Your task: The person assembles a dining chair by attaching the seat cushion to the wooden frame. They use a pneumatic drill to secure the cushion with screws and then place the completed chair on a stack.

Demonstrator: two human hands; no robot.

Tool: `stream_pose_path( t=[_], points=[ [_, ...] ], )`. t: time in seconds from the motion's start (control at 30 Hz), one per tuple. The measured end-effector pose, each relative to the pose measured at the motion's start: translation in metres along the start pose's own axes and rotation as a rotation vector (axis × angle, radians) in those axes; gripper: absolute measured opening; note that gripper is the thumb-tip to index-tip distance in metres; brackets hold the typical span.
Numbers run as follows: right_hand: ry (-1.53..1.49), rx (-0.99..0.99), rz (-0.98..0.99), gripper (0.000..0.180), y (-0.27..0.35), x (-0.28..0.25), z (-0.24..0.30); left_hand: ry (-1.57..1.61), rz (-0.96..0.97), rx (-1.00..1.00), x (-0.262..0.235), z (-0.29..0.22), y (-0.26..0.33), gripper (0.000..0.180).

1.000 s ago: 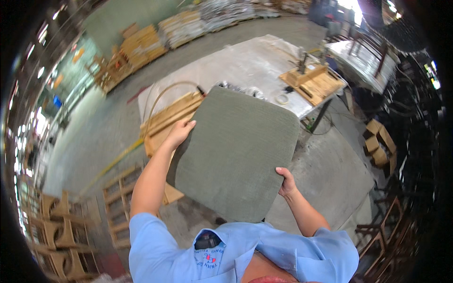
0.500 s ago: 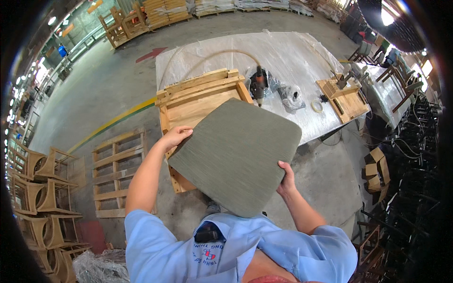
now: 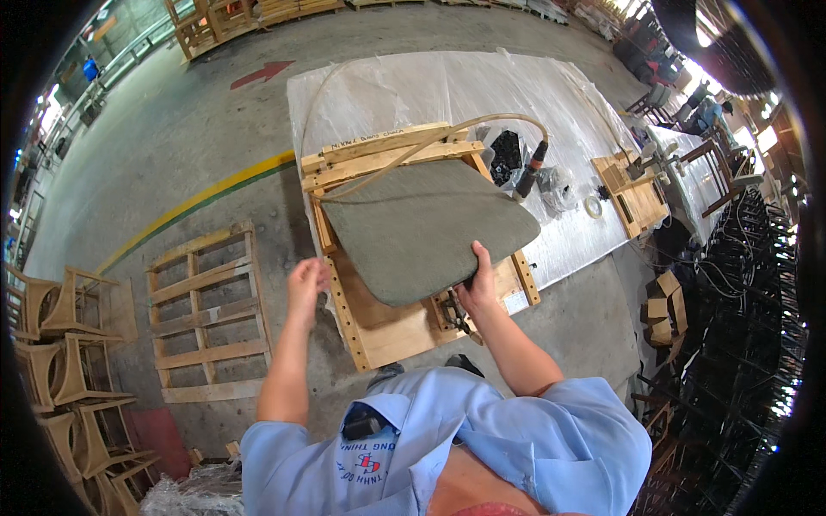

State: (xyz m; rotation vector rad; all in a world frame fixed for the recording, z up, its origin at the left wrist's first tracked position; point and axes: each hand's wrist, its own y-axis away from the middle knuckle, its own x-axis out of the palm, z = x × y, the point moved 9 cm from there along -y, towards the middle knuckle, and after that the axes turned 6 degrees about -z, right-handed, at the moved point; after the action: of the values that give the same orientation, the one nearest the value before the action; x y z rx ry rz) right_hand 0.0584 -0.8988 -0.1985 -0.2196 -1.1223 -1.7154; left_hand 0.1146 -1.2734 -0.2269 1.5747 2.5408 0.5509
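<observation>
A grey-green padded seat (image 3: 422,228) lies tilted inside a wooden jig (image 3: 346,311) on the table. My right hand (image 3: 480,284) grips the seat's near right edge, thumb on top and fingers hidden beneath. To the left of the jig, my left hand (image 3: 306,285) is apart from the seat, its fingers loosely curled, slightly blurred and holding nothing visible. A black clamp (image 3: 453,316) sits at the jig's near side, by my right hand. Just past the seat's far right edge is a power driver (image 3: 530,170) on a hose.
The table (image 3: 404,90) is covered in clear plastic film. It also bears a tape roll (image 3: 593,207), bags of black parts (image 3: 508,155) and another wooden jig (image 3: 632,193). A pallet (image 3: 206,314) and stacked chair frames (image 3: 82,378) stand left, a cardboard box (image 3: 668,310) right.
The seat has gone down and away from me into the jig. My left hand has let go of it and drawn back; the right still grips it. The driver appears farther right.
</observation>
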Motion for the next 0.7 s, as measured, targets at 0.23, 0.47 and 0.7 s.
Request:
stream_pose_path(
  t=[0.23, 0.47, 0.7],
  points=[
    [0.007, 0.133, -0.013, 0.051, 0.002, -0.027, -0.023, -0.466, 0.019, 0.108, 0.062, 0.073, 0.015, 0.038],
    [0.101, 0.162, -0.198, 0.049, 0.019, -0.040, -0.028, 0.391, -0.031, -0.339, 0.081, 0.079, 0.038, 0.063],
    [0.249, 0.217, -0.115, 0.063, 0.033, -0.015, -0.019, 0.364, -0.104, -0.502, 0.098, 0.022, 0.042, 0.076]
  ],
)
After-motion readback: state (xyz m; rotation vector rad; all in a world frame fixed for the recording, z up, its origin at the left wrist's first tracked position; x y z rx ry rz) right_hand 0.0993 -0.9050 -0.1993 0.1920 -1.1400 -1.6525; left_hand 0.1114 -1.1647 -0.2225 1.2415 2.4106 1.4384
